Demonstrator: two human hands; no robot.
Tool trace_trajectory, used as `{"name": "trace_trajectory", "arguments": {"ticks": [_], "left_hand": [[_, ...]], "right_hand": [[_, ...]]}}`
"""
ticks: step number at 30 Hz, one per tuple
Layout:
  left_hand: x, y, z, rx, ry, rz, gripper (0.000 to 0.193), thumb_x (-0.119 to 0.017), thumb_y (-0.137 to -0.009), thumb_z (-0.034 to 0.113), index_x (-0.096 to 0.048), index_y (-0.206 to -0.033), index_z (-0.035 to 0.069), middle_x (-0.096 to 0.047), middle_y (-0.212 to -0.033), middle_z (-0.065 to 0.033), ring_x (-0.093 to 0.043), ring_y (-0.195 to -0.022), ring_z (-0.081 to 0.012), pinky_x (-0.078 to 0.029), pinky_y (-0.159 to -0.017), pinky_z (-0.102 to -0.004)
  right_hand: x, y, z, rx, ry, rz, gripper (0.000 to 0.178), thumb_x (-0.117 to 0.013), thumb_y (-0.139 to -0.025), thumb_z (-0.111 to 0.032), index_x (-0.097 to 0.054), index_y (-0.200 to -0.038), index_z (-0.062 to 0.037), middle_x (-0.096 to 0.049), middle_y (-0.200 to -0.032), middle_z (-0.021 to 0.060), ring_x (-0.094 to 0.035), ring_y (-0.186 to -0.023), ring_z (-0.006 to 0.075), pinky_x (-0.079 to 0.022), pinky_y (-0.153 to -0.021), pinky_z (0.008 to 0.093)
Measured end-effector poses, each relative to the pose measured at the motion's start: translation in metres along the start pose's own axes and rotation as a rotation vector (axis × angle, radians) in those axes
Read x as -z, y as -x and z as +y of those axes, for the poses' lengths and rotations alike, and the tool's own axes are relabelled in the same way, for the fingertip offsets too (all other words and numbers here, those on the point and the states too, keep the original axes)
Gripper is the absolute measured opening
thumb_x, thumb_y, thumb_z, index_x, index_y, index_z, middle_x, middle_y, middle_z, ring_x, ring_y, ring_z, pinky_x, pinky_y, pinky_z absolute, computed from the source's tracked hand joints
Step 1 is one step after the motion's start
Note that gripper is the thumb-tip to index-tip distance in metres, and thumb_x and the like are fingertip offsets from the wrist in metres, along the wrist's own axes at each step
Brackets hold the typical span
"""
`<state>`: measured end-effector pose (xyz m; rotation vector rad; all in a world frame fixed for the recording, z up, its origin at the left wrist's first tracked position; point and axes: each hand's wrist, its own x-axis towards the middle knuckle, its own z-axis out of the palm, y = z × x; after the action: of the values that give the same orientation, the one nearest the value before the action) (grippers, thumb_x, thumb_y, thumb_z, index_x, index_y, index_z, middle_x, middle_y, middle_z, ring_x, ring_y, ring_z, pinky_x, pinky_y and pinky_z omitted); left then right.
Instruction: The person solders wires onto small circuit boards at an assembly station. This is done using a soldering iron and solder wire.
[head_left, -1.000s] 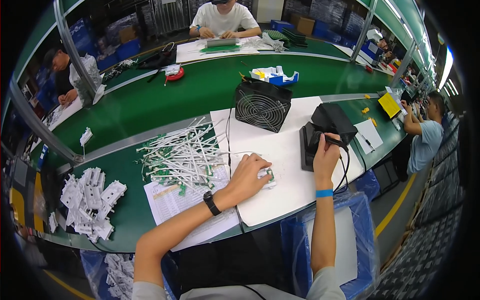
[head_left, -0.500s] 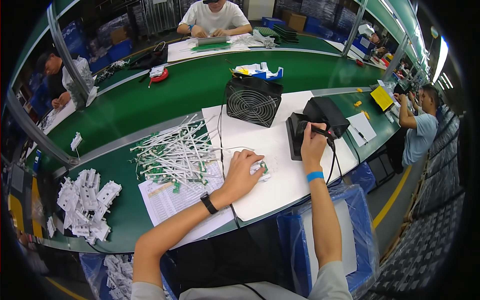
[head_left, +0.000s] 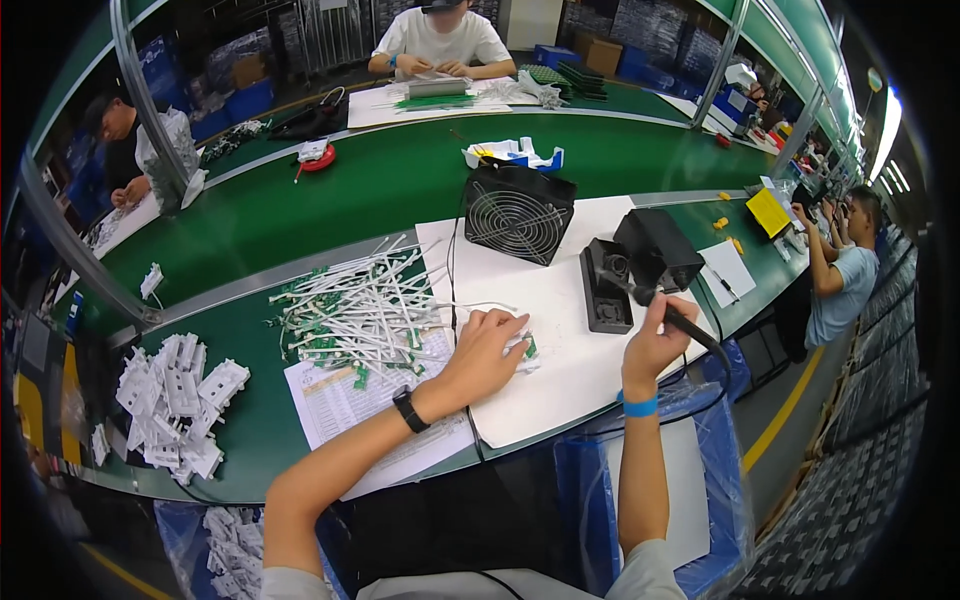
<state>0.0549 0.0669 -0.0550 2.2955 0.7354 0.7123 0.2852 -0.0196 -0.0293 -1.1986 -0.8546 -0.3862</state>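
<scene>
Right-hand grip [head_left: 655, 340] on soldering iron [head_left: 640, 296], tip up-left.

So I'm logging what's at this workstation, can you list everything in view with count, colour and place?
fan: one, black, back of the white mat
soldering station: one, black, right of the fan
iron stand: one, black, beside the station
white mat: one, under both hands
wired circuit boards: a heap, green with white leads, left of the mat
white plastic housings: a pile, far left on the green bench
printed sheet: one, white, under the left forearm
co-workers: at least four, at neighbouring benches
left hand: black wristwatch, pressing a small board on the mat
right hand: blue wristband, holding the soldering iron
</scene>
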Motion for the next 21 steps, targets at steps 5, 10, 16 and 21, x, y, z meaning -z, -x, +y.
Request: {"name": "trace_trajectory", "arguments": {"ticks": [5,10,16,21], "left_hand": [[0.021,0.016,0.021,-0.061,0.022,-0.049,0.046,-0.068,-0.09,0.018,-0.058,-0.132,0.003,-0.054,-0.131,-0.0189,-0.048,-0.123,-0.0381,-0.042,-0.105,-0.0438],[0.017,0.024,0.01,-0.258,-0.192,-0.091,0.043,-0.068,-0.088,0.012,-0.06,-0.129,0.007,-0.051,-0.135,-0.0203,-0.048,-0.125,-0.0384,-0.043,-0.105,-0.0444],[0.018,0.022,0.007,-0.258,-0.188,-0.112,0.043,-0.068,-0.085,0.008,-0.063,-0.127,0.009,-0.051,-0.134,-0.0197,-0.046,-0.127,-0.0397,-0.041,-0.107,-0.0461],[0.015,0.026,0.01,-0.248,-0.25,-0.066,0.045,-0.068,-0.084,0.006,-0.062,-0.129,0.01,-0.05,-0.135,-0.0214,-0.045,-0.129,-0.042,-0.04,-0.109,-0.0474]], "right_hand": [[-0.013,0.019,0.001,-0.345,-0.219,-0.049,0.013,-0.062,-0.1,-0.01,-0.052,-0.094,-0.0053,-0.049,-0.083,-0.0008,-0.045,-0.072,0.0062,-0.039,-0.065,0.0218],[-0.016,0.021,-0.014,-0.425,-0.203,-0.094,0.014,-0.057,-0.104,-0.01,-0.05,-0.093,-0.0055,-0.046,-0.08,-0.0032,-0.041,-0.069,0.0042,-0.035,-0.063,0.0208],[-0.005,0.046,-0.017,-0.171,0.012,-0.139,0.011,-0.055,-0.1,-0.004,-0.049,-0.091,-0.005,-0.047,-0.083,-0.0001,-0.04,-0.072,0.0069,-0.035,-0.066,0.0223],[0.0,0.047,-0.016,-0.225,-0.002,-0.199,0.012,-0.055,-0.099,-0.005,-0.048,-0.09,-0.0053,-0.047,-0.082,-0.0001,-0.039,-0.072,0.0064,-0.034,-0.065,0.0228]]}}
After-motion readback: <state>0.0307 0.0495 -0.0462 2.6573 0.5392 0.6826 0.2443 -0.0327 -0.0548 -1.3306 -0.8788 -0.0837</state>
